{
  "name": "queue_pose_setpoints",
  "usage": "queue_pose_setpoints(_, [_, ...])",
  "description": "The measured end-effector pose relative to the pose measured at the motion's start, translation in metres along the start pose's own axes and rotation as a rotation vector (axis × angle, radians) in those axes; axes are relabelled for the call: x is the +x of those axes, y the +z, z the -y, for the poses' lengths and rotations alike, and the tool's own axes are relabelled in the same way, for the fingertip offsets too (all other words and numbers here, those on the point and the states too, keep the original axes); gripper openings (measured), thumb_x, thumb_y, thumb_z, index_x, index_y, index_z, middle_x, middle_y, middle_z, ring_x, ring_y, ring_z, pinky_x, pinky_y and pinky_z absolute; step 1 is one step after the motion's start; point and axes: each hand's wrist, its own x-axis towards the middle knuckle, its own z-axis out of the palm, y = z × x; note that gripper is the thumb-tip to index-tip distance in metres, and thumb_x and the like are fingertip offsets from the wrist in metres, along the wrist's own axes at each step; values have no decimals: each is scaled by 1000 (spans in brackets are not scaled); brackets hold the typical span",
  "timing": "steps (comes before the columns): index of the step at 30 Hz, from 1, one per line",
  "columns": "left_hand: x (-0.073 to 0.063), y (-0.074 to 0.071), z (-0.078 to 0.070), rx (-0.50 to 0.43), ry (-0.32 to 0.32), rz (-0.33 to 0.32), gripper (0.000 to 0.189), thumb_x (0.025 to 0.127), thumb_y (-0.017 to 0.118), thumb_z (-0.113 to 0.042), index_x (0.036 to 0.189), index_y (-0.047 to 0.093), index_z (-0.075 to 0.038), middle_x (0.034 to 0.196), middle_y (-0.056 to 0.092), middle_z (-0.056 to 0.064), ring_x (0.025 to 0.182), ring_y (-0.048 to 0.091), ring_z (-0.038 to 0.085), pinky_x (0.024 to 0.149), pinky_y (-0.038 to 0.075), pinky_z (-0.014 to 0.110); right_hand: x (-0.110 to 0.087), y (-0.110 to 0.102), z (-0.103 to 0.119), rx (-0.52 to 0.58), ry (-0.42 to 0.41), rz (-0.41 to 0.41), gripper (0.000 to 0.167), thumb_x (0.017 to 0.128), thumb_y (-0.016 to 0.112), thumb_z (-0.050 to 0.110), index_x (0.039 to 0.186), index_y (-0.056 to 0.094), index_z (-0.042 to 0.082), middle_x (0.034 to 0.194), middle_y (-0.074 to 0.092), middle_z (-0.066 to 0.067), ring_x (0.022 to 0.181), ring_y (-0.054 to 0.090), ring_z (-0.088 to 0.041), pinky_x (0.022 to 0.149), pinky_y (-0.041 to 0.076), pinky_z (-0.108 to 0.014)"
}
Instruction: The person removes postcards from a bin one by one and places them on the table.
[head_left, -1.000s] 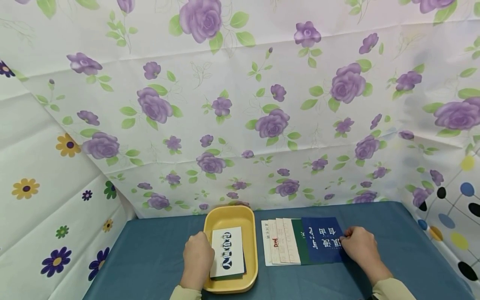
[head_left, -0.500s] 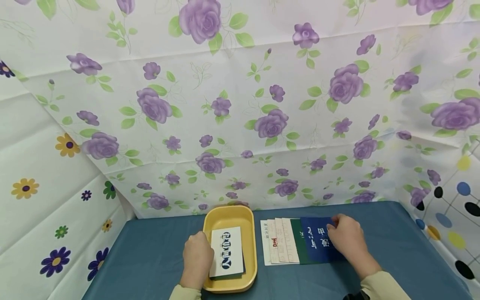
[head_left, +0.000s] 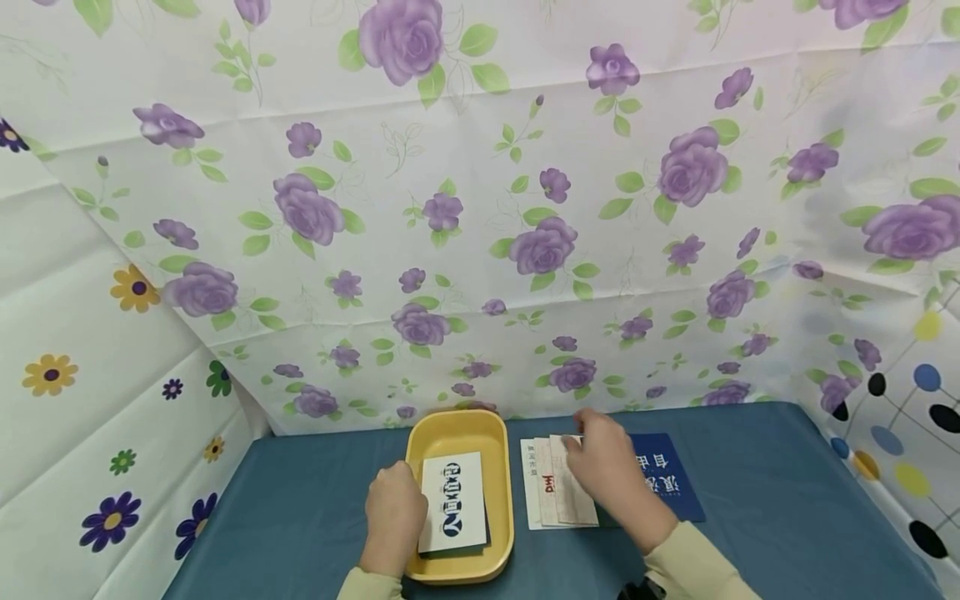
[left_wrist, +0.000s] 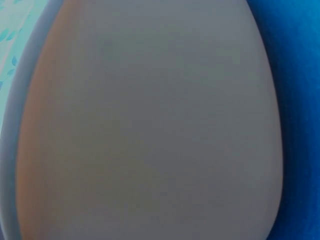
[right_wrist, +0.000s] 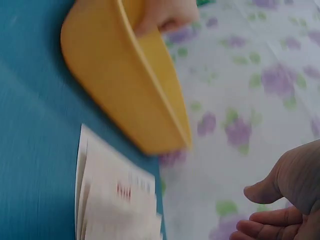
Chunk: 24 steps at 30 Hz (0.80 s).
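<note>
My left hand grips the left rim of a yellow plastic tray. Inside the tray lies a white card with dark round lettering, on top of darker cards. My right hand hovers over a fanned row of cards, thumb and fingers apart with nothing between them. The row has white cards at its left and a navy blue card at its right; the hand hides most of the green one. In the right wrist view the right hand shows relaxed, spread fingers.
A blue-grey cloth covers the table. Behind it rises a white curtain with purple roses, and side sheets with printed flowers and dots close in left and right.
My right hand has moved left from the navy card's right edge, across the row, to above the white and green cards. The left hand and tray have stayed put.
</note>
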Motion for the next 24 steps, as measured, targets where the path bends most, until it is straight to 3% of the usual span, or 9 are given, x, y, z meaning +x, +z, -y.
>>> queue_pose_setpoints(3, [0, 0, -1, -1, -9, 10, 4, 76, 66, 2, 76, 63, 1, 64, 61, 12, 54, 63, 24, 40, 44, 32, -3, 10, 22, 1, -30, 22, 36, 84, 68, 25, 113, 61, 4, 98, 63, -8, 86, 61, -21, 69, 51, -37])
queue_pose_setpoints(11, [0, -1, 0, -2, -15, 12, 4, 77, 66, 2, 77, 62, 1, 65, 60, 12, 56, 63, 25, 42, 46, 34, -14, 36, 70, -6, -78, 174, 58, 81, 71, 35, 125, 54, 1, 119, 59, -16, 111, 57, -30, 87, 50, -45])
queue_pose_setpoints(18, [-1, -2, 0, -3, 4, -6, 4, 75, 66, 2, 75, 62, 1, 64, 60, 14, 55, 63, 25, 40, 44, 34, -23, 61, 88, -67, -145, 283, 65, 80, 71, 39, 127, 51, -2, 120, 57, -19, 112, 55, -30, 88, 50, -42])
queue_pose_setpoints(24, [0, -2, 1, -1, 2, 5, 4, 75, 67, 2, 77, 63, 2, 66, 62, 15, 57, 64, 26, 41, 45, 35, -30, 80, 96, -104, -170, 307, 59, 79, 72, 37, 119, 55, -3, 109, 59, -14, 102, 57, -25, 83, 52, -39])
